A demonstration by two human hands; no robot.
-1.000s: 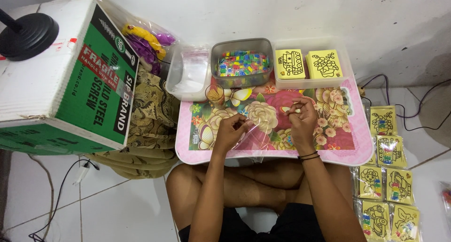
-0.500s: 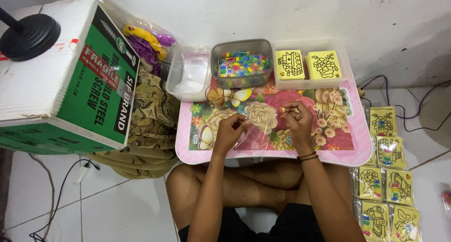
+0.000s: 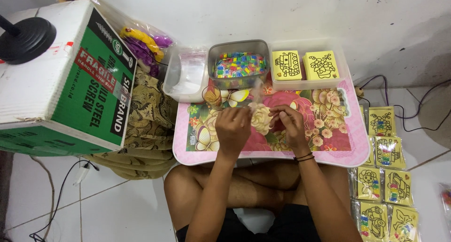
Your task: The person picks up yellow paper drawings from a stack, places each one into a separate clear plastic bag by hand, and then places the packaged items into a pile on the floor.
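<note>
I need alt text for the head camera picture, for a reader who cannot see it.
A seated person's left hand and right hand hold a small clear plastic bag together above a pink flowered lap table. Behind it stand a metal tin of coloured pieces and a clear tray of yellow picture cards; a green and white cardboard box is at left.

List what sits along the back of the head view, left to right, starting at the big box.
Green and white cardboard box → purple and yellow bag → clear plastic tub → metal tin of coloured pieces → clear tray with yellow picture cards.
</note>
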